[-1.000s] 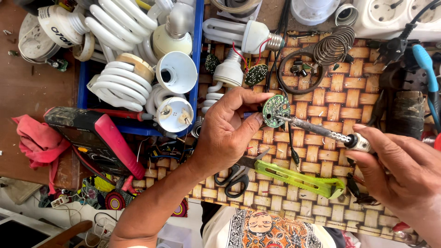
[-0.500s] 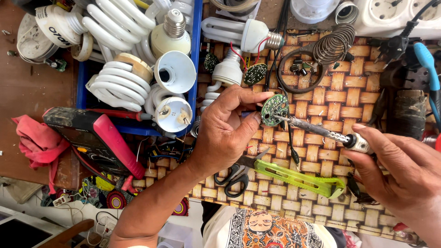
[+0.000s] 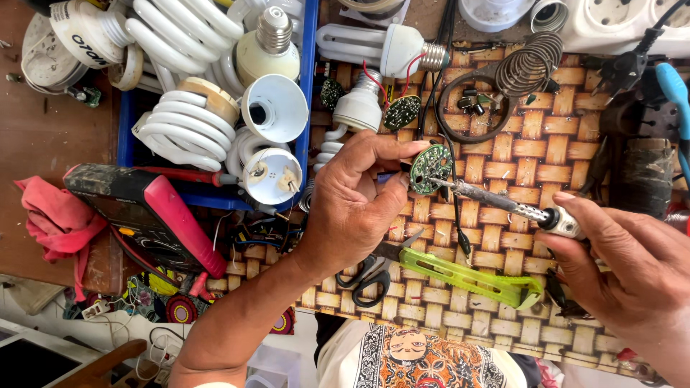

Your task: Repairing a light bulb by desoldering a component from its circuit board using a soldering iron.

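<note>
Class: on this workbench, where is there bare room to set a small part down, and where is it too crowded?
Free: woven bamboo mat between the coiled metal spring and the grey soldering iron; brown tabletop above the pink rag. Crowded: blue tray heaped with white spiral lamps.

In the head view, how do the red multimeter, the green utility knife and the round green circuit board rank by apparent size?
1. red multimeter
2. green utility knife
3. round green circuit board, held in the left hand nearer the camera, yet clearly smallest.

A single head-worn camera looks steeply down, close over the cluttered worktop (image 3: 43,136) and both hands.
</note>
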